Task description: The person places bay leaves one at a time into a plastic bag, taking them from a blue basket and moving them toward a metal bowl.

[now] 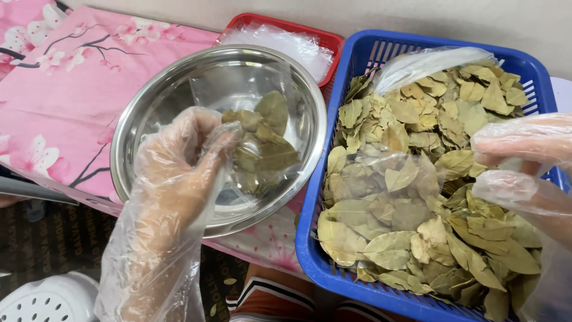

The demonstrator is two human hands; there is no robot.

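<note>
My left hand point(179, 161), in a loose clear plastic glove, holds a small clear plastic bag point(250, 113) partly filled with dried bay leaves point(265, 149) over a steel bowl point(149, 113). My right hand point(524, 173), also gloved, hovers over the right side of a blue plastic basket point(325, 250) heaped with dried leaves point(417, 197), its fingers curved above the pile. Whether it holds any leaf I cannot tell. A filled clear bag of leaves point(381, 191) lies on the heap.
A red basket point(333, 42) with clear plastic bags stands behind the bowl. A pink floral cloth point(65, 95) covers the table at left. A white perforated stool point(47, 301) is at the lower left. A few leaves lie on the floor.
</note>
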